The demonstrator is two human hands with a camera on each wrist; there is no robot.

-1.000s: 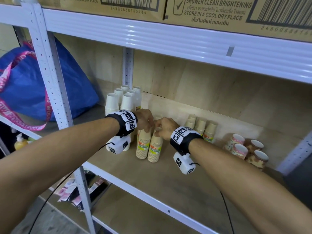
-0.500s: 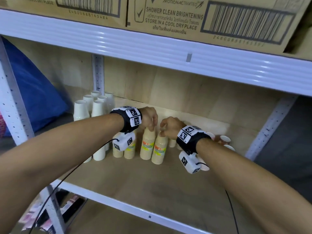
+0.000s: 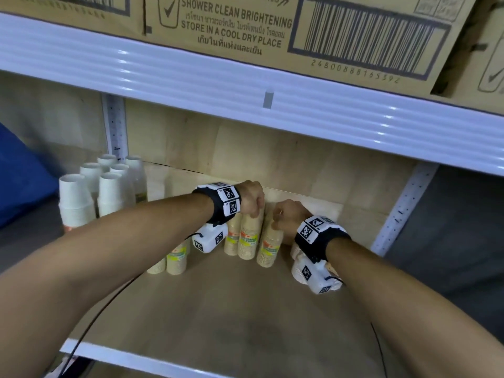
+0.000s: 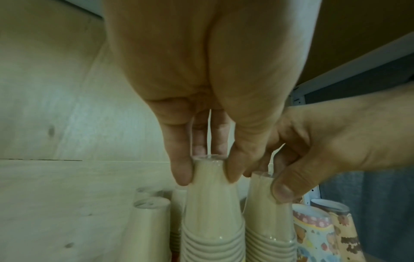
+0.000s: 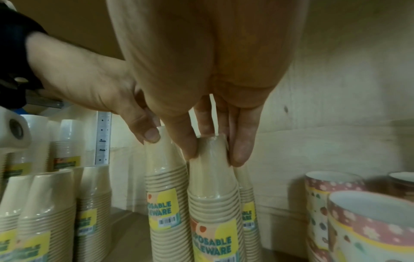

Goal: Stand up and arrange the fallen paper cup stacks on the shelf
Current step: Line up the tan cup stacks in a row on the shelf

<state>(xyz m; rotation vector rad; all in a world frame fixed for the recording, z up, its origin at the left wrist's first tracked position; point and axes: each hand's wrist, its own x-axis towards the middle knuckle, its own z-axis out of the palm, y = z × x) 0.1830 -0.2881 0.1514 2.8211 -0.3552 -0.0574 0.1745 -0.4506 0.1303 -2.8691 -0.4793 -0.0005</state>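
While I pinch one upright kraft cup stack (image 3: 247,236) with my left hand (image 3: 252,199) and its neighbouring stack (image 3: 270,248) with my right hand (image 3: 289,216), both long axes run vertically below the fingers (image 4: 181,170).

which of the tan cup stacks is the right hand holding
The tan stack nearest the patterned cups; the right hand pinches its top, beside the left hand's stack.

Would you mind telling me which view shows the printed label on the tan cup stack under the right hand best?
The right wrist view: the label faces the camera, with "DISPOSABLE" lettering partly readable. The head view shows it only as a small yellow-orange patch. The left wrist view shows that stack's plain upper part; the label is out of frame.
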